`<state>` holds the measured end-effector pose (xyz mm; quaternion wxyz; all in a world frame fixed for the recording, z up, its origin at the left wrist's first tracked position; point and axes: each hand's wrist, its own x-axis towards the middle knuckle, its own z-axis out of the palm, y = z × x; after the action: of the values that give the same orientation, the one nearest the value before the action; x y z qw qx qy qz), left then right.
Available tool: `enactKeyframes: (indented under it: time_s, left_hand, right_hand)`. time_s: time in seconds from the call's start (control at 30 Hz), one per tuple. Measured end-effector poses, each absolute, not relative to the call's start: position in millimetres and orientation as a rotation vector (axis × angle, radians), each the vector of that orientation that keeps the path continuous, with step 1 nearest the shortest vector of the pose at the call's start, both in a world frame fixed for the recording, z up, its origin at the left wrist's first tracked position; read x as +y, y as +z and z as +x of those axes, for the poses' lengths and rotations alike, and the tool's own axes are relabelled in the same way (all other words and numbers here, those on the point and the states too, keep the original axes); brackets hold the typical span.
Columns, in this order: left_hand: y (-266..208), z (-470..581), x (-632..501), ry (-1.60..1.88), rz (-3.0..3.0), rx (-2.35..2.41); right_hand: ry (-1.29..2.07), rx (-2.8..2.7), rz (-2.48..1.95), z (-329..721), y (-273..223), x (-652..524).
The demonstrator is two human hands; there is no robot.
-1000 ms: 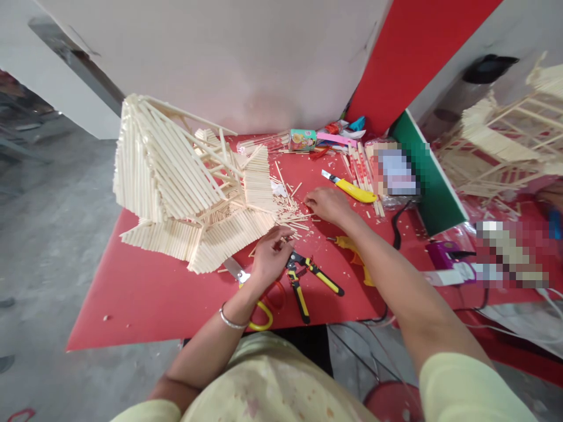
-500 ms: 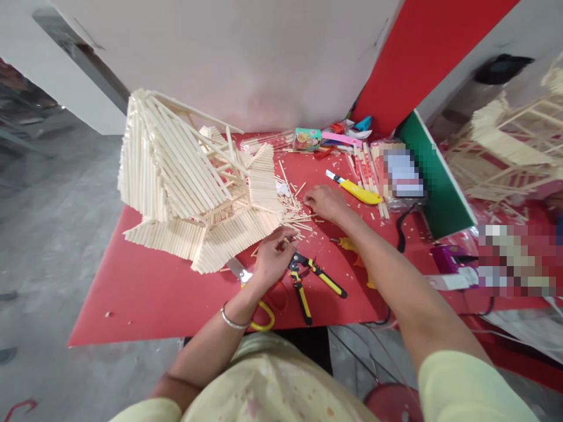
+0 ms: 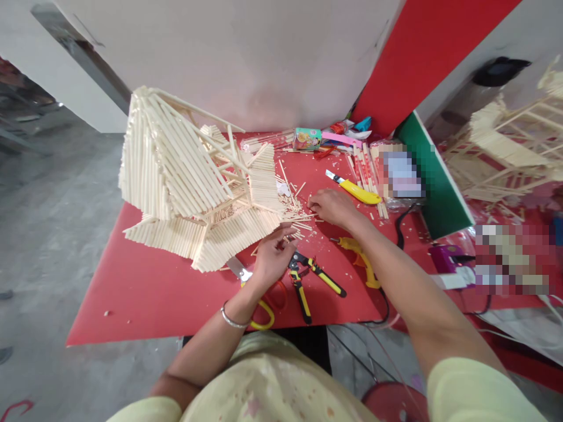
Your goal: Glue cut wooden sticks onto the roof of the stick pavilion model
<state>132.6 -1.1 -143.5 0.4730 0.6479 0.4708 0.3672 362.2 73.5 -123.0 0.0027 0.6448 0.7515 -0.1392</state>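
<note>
Pale yellow sleeves (image 3: 475, 387) lead to two bare hands. The right hand (image 3: 333, 208) is positioned to the right of the stick model (image 3: 176, 170), at the outer edge of the loose stick pieces (image 3: 290, 206). Its fingers are bent together; whether they grip a piece cannot be determined. The left hand (image 3: 273, 255) is located just beside the model's near right corner, fingers curled. Small pieces show at its fingertips, but a firm grip cannot be confirmed.

Compared with half a second ago, the right hand is displaced slightly away from the model, and more of the glue gun (image 3: 352, 244) shows beside the forearm. The left hand and the model hold position. This suggests handling confined to the loose pieces; no addition to the model is visible.

The pliers (image 3: 300, 293) lie to the right of the model and nearer the wearer, handles spread. The scissors (image 3: 240, 269) lie on the model's near side, partly covered by the left hand. The utility knife (image 3: 359, 192) and the red-marked sticks (image 3: 361, 167) are well to the model's right. The red surface (image 3: 132, 293) supports the model and all listed tools.
</note>
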Motion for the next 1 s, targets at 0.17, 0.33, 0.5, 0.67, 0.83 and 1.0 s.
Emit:
enactKeyframes:
  time_s: [0.17,0.33,0.5,0.67,0.83,1.0]
  left_hand:
    - [-148.2,133.5,-0.9,0.874,1.531,1.144]
    - [-151.2,132.4,-1.7,0.831,1.548,1.144]
    - [-151.0,132.3,-2.4,0.82,1.562,1.147]
    - [-150.2,132.1,-1.9,0.835,1.592,1.172]
    - [-150.6,132.7,-2.1,0.833,1.564,1.138]
    - [-152.6,133.4,-1.8,0.844,1.545,1.142]
  right_hand:
    - [-0.53,2.419,1.885,350.9,-116.9,69.5]
    - [-0.59,2.455,1.777,349.0,-114.5,68.5]
    - [-0.537,2.475,1.819,346.3,-118.6,72.5]
    - [-0.44,2.441,1.929,344.2,-122.2,77.2]
    - [-0.436,2.45,1.93,340.7,-121.9,79.2]
    - [-0.456,2.459,1.906,328.7,-125.8,83.1]
